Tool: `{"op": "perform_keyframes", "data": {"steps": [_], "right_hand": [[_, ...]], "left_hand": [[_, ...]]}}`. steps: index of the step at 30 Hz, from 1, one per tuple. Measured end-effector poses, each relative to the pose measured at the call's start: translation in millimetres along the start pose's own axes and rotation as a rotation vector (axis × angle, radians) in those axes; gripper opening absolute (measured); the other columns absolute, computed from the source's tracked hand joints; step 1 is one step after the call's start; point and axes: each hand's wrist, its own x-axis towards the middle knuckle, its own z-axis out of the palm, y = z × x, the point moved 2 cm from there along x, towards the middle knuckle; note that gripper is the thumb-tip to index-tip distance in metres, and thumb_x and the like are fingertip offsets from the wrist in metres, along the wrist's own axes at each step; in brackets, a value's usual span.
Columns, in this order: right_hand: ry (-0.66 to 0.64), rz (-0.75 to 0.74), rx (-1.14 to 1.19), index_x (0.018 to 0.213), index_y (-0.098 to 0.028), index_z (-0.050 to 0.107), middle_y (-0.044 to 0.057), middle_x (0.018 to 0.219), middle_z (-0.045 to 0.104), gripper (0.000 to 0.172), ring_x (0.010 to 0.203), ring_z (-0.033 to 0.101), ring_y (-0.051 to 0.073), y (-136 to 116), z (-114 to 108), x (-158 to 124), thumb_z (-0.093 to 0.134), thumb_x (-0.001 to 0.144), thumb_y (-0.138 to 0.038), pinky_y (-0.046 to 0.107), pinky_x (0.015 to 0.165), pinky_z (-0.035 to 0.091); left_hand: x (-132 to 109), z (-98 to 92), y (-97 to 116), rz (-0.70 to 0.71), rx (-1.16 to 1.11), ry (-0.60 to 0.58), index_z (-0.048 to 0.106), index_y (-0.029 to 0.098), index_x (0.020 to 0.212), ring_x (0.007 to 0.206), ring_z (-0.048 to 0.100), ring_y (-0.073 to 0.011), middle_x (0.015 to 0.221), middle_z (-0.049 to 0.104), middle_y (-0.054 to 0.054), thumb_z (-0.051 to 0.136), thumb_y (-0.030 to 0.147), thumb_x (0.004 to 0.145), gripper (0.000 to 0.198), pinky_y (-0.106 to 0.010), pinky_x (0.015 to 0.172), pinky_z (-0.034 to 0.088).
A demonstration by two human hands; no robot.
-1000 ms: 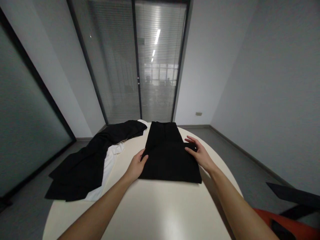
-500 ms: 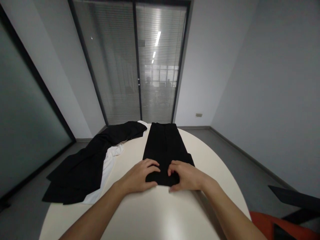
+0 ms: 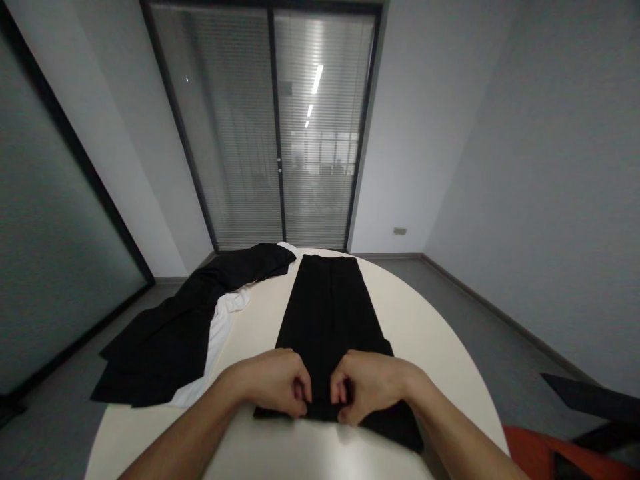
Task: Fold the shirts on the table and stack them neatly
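Note:
A long black garment [image 3: 325, 307] lies flat on the table, its narrow end far from me and a seam line running down its middle. I cannot tell whether it is a skirt or trousers. My left hand [image 3: 280, 381] is closed in a pinch on its near edge, left of the middle. Just to the right, my right hand [image 3: 367, 385] pinches the same edge with curled fingers. Black cloth spreads out beyond both hands along that near side.
The round cream table [image 3: 420, 320] stands before me. On its left lie black clothing [image 3: 190, 313] and a white garment [image 3: 215, 340] partly beneath it. A red chair [image 3: 535, 453] is at the lower right, and glass doors [image 3: 280, 133] stand behind the table.
Both hands have come nearer to me, their fingers curling from loosely spread to pinched. The black garment's near edge has been drawn toward me and spread wider; its far end has shifted slightly nearer.

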Motion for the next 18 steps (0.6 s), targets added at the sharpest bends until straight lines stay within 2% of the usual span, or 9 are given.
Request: {"op": "perform_keyframes", "data": {"steps": [2, 4, 5, 6, 9, 10, 11, 13, 18], "right_hand": [[-0.164, 0.000, 0.119, 0.090, -0.022, 0.078, -0.004, 0.077, 0.072, 0.033, 0.064, 0.064, 0.012, -7.2, 9.4, 1.2, 0.083, 0.063, -0.041, 0.018, 0.059, 0.043], [-0.245, 0.008, 0.228, 0.089, -0.021, 0.077, -0.004, 0.073, 0.070, 0.039, 0.059, 0.062, 0.011, -9.1, 11.6, 0.2, 0.082, 0.064, -0.050, 0.019, 0.058, 0.044], [-0.236, 0.011, 0.263, 0.088, -0.020, 0.077, -0.004, 0.071, 0.068, 0.040, 0.057, 0.061, 0.010, -7.3, 9.2, -1.2, 0.081, 0.066, -0.053, 0.019, 0.056, 0.043], [-0.187, 0.013, 0.273, 0.087, -0.020, 0.076, -0.004, 0.070, 0.067, 0.040, 0.056, 0.059, 0.010, -3.5, 4.5, -3.1, 0.079, 0.068, -0.055, 0.019, 0.055, 0.042], [0.132, 0.052, 0.133, 0.082, -0.019, 0.073, -0.002, 0.070, 0.065, 0.033, 0.060, 0.057, 0.011, 17.1, -18.1, -11.9, 0.078, 0.072, -0.049, 0.020, 0.054, 0.038], [0.239, 0.093, 0.064, 0.083, -0.019, 0.072, -0.001, 0.072, 0.066, 0.031, 0.062, 0.057, 0.011, 25.5, -25.7, -15.5, 0.079, 0.071, -0.047, 0.021, 0.054, 0.037], [0.316, 0.143, 0.006, 0.085, -0.020, 0.071, -0.001, 0.075, 0.067, 0.032, 0.063, 0.057, 0.012, 33.8, -31.9, -19.1, 0.080, 0.070, -0.046, 0.022, 0.054, 0.036], [0.368, 0.246, -0.051, 0.088, -0.020, 0.069, 0.000, 0.076, 0.067, 0.036, 0.065, 0.057, 0.014, 48.1, -39.2, -24.6, 0.082, 0.066, -0.046, 0.024, 0.055, 0.035], [0.292, 0.321, -0.037, 0.086, -0.020, 0.065, -0.001, 0.073, 0.064, 0.029, 0.063, 0.053, 0.014, 61.0, -36.5, -28.6, 0.079, 0.065, -0.035, 0.025, 0.054, 0.034]], "left_hand": [[-3.3, 3.9, 1.9, -0.042, -0.113, -0.182, 0.080, 0.025, 0.084, 0.062, 0.066, -0.0157, 0.069, 0.073, 0.003, 0.076, 0.026, 0.068, 0.017, -0.022, 0.054, 0.044], [-1.3, 4.8, 0.4, -0.037, -0.223, -0.253, 0.080, 0.024, 0.093, 0.065, 0.067, -0.0171, 0.072, 0.074, 0.001, 0.077, 0.036, 0.071, 0.025, -0.023, 0.056, 0.045], [1.5, 3.2, -2.2, -0.025, -0.271, -0.216, 0.078, 0.023, 0.100, 0.068, 0.068, -0.0176, 0.077, 0.075, -0.001, 0.074, 0.040, 0.075, 0.031, -0.023, 0.057, 0.047], [5.0, 0.2, -6.3, -0.009, -0.297, -0.117, 0.076, 0.023, 0.108, 0.072, 0.068, -0.0180, 0.085, 0.076, -0.002, 0.071, 0.042, 0.079, 0.035, -0.024, 0.060, 0.048], [13.1, -12.7, -23.8, 0.065, -0.137, 0.363, 0.068, 0.024, 0.123, 0.099, 0.066, -0.0219, 0.116, 0.071, -0.007, 0.068, 0.037, 0.084, 0.041, -0.031, 0.082, 0.050], [14.4, -15.4, -30.1, 0.081, -0.033, 0.469, 0.067, 0.025, 0.124, 0.107, 0.063, -0.0241, 0.121, 0.069, -0.008, 0.069, 0.036, 0.083, 0.043, -0.034, 0.091, 0.048], [15.5, -16.7, -36.3, 0.083, 0.061, 0.519, 0.067, 0.025, 0.124, 0.111, 0.061, -0.0259, 0.122, 0.068, -0.008, 0.071, 0.037, 0.081, 0.044, -0.037, 0.096, 0.046], [17.4, -16.5, -47.3, 0.060, 0.181, 0.509, 0.068, 0.026, 0.119, 0.110, 0.060, -0.0277, 0.116, 0.068, -0.007, 0.074, 0.040, 0.080, 0.043, -0.040, 0.098, 0.044], [15.3, -15.1, -55.8, 0.024, 0.200, 0.452, 0.070, 0.024, 0.099, 0.098, 0.060, -0.0248, 0.099, 0.067, -0.005, 0.072, 0.037, 0.079, 0.024, -0.035, 0.089, 0.045]]}}
